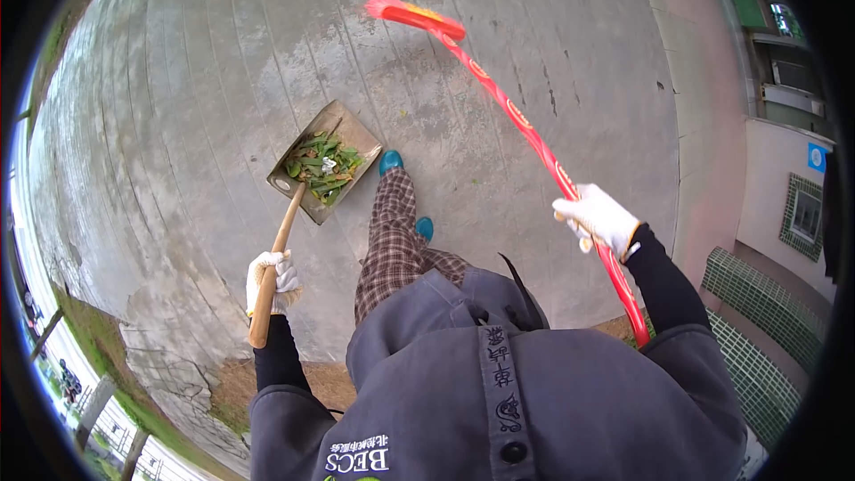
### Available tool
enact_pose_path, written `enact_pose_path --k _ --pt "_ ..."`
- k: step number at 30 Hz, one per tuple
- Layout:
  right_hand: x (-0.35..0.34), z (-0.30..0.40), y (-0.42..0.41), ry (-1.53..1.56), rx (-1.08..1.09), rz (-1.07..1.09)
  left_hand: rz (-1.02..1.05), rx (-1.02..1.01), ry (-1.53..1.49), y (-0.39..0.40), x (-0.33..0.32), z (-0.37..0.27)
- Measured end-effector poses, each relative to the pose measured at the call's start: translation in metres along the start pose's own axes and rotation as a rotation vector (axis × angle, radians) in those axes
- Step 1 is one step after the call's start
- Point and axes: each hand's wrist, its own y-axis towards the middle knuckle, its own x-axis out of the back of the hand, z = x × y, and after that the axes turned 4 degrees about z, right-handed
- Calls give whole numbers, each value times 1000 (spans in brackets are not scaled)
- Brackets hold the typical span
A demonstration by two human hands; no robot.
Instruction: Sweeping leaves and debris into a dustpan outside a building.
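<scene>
My left hand [274, 280], in a white work glove, grips the wooden handle [285, 227] of a metal dustpan [353, 130]. Green and brown leaves [320, 157] lie in the pan, along with a crumpled whitish scrap [328, 165]. Gloved likewise, my right hand [598, 217] is closed around the red patterned stick [518, 117] of a broom. The red broom head [417, 16] is far ahead of me, its pinkish bristles pointing left; whether it touches the ground I cannot tell. The dustpan is just left of my front shoe [391, 162].
Grey, cracked concrete [220, 80] spreads around me, with a few small leaf bits on it. Along the right run a pale wall [708, 80] and green-tiled ledges [761, 300]. At left are a grass strip [100, 341] and fence posts [95, 407] beside a road.
</scene>
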Motion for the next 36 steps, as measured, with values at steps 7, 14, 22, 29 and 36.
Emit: enact_pose_path --k 7,14,22,29,36 --pt "-97 -134 53 36 35 212 32 70 -31 -15 28 29" --pt "-122 -124 -83 152 -208 515 -73 9 -128 -16 73 32" --pt "-157 -66 82 -310 289 19 58 2 -178 -55 108 79" --pt "-224 -150 -11 -83 1 452 96 -20 -139 -63 136 90" --pt "-209 -125 -114 -80 -153 477 -26 -83 -238 -62 150 84"
